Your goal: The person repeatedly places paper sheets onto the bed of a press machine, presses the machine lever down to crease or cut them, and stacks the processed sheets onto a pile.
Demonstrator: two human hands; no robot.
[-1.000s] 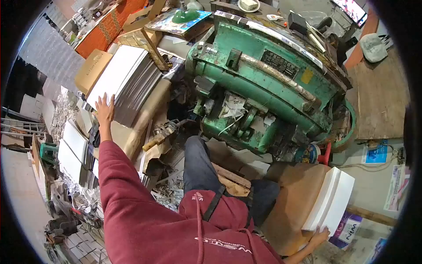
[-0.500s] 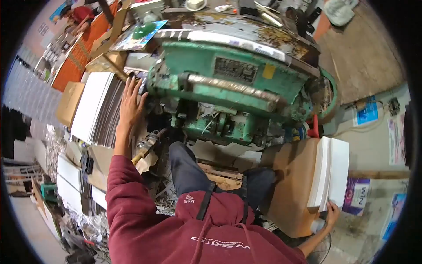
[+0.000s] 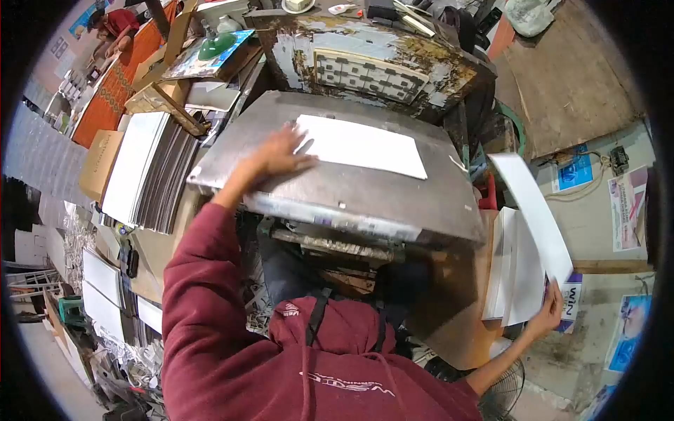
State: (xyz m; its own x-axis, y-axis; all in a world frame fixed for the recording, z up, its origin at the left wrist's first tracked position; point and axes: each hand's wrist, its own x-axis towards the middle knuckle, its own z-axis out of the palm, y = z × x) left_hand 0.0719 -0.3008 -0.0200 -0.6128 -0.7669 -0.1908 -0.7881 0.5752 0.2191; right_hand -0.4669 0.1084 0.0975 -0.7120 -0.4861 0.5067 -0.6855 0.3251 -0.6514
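A long white sheet [image 3: 365,146] lies on the grey metal plate [image 3: 421,200] of the press in front of me. My left hand [image 3: 279,153] is over the plate at the sheet's left end, fingers stretched out and somewhat blurred; its fingertips reach the sheet's edge. On the right, my right hand [image 3: 551,309] pinches the lower end of another white sheet [image 3: 537,214]. That sheet stands tilted, raised off a stack of white sheets [image 3: 516,270] on a brown board [image 3: 449,309].
The rusty upright face of the press [image 3: 295,52] holds a patterned cutting block [image 3: 368,76]. A tall stack of sheets [image 3: 144,172] stands left of the plate. A green lamp shade [image 3: 216,46] is behind it. Another person [image 3: 119,28] is at far left. A fan [image 3: 507,386] stands low right.
The press has opened, its green-backed plate swinging down towards me to show the sheet. My left hand moved from beside the machine onto the plate. My right hand lifted a sheet off the stack.
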